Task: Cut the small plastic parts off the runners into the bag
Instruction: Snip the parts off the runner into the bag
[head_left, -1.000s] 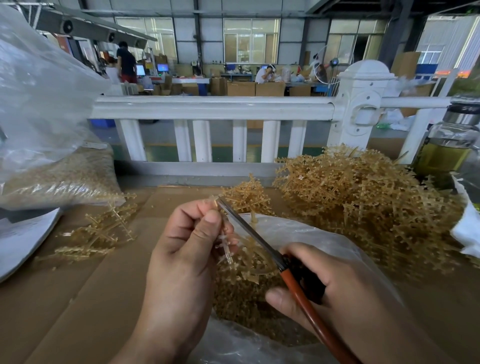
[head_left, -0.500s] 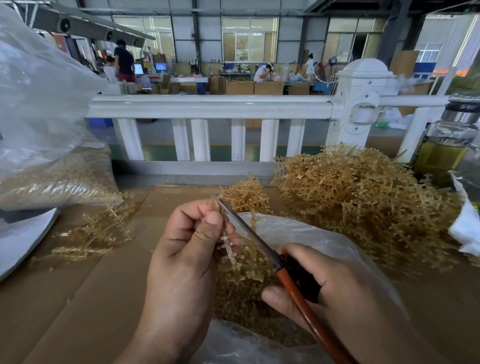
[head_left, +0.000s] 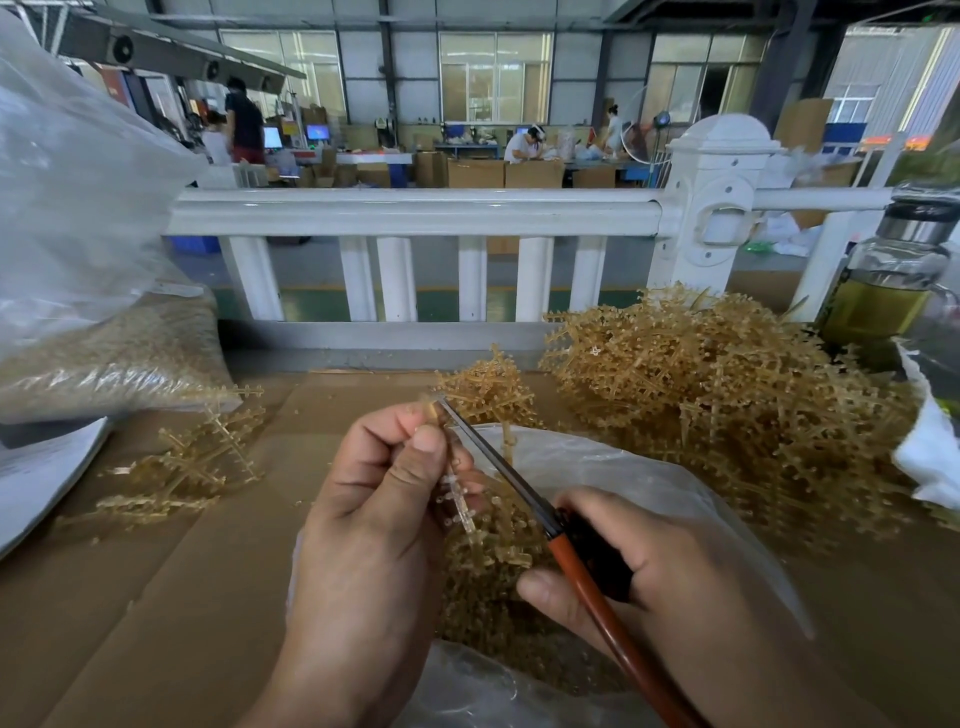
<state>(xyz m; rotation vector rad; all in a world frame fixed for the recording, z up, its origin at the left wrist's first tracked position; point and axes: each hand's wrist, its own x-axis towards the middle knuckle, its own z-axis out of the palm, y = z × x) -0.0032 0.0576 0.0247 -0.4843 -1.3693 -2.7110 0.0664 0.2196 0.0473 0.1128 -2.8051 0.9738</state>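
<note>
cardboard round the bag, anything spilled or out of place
A few small amber bits lie on the cardboard left of the bag, outside it, near the loose runners. They look like strays from cutting. Nothing else stands out.

We record, on the bench:
- A brown cardboard sheet (head_left: 182, 597), creased, covering the surface.
- A white paper sheet (head_left: 36, 478) at the left edge, partly out of view.
- A glass bottle (head_left: 883, 291) at far right, upright, holding yellow-green liquid, with a metal cap (head_left: 917, 221).
- Crumpled white plastic (head_left: 930, 447) just below the bottle.

Behind the bench we note:
- A white railing (head_left: 415, 210) with short balusters and a domed post (head_left: 719, 192).

Beyond the railing:
- Cardboard boxes (head_left: 475, 174).
- Lit monitors (head_left: 317, 132).
- A standing person (head_left: 244, 124) in a dark top.
- A person in white (head_left: 524, 143) bent over a table.
- A fan (head_left: 661, 120).
- Tall windows (head_left: 493, 70).
</note>
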